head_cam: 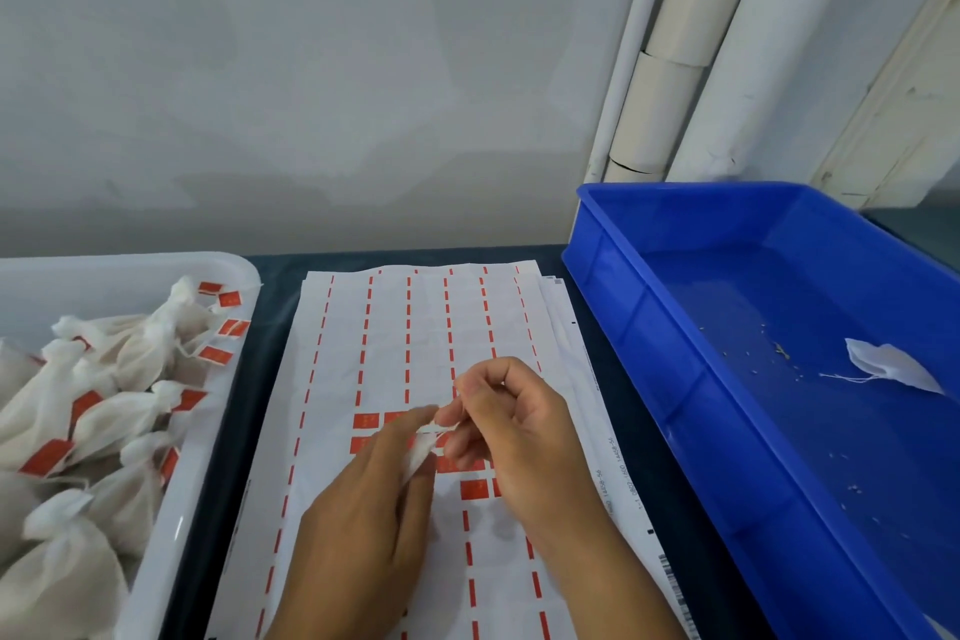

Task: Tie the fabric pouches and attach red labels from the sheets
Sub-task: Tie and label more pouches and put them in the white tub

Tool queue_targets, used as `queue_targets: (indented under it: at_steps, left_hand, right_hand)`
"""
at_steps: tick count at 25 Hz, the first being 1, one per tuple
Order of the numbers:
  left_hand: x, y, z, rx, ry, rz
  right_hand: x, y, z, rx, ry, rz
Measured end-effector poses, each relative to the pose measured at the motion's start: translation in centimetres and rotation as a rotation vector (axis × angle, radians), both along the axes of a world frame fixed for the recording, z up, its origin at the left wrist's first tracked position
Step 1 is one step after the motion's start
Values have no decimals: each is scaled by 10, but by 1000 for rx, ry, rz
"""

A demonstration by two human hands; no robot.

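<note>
Both hands are over the sheets (395, 327) on the dark table. The left hand (363, 509) and the right hand (514, 431) pinch a small white pouch (421, 452) between their fingertips. Tied pouches with red labels (213, 354) fill the white tray (171, 525). One flat pouch lies in the blue bin (675, 379).

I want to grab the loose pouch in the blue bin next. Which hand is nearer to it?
Right. The right hand is over the label sheet, on the side next to the blue bin holding the pouch; the left hand sits farther left.
</note>
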State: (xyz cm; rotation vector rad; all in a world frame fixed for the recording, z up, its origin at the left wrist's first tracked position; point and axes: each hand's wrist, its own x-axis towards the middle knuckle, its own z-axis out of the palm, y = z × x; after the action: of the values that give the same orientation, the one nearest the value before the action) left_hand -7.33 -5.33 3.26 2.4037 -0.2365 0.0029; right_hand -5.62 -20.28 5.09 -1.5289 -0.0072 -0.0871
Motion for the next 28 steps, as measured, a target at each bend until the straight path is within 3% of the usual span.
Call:
queue_targets:
  at_steps: [3,8,12,13,15,18,25,28]
  left_hand:
    - [-1,1,0,-61,-58,-12]
    - [1,0,-1,-4,-46,-16]
    - [-3,0,-2,-216,-138,94]
    - [-2,-1,-3,-309,-114,117]
    - [-1,-2,-2,-522,124,101]
    - [2,-1,-1,-606,432,52]
    - [11,15,4,-1263,628,155]
    - [14,20,8,-1388,646,183]
  right_hand:
    - [1,-1,1,82,6,-9]
    - [-1,-2,7,127,0,-12]
    - [-5,-4,14,100,-67,-9]
    - [-6,-4,15,63,-83,-1]
    - [-8,-3,16,-1,-110,38]
    - [-12,4,15,-47,-129,141]
    - [-16,16,3,-287,-103,339]
    - [-12,15,-3,-389,-76,340]
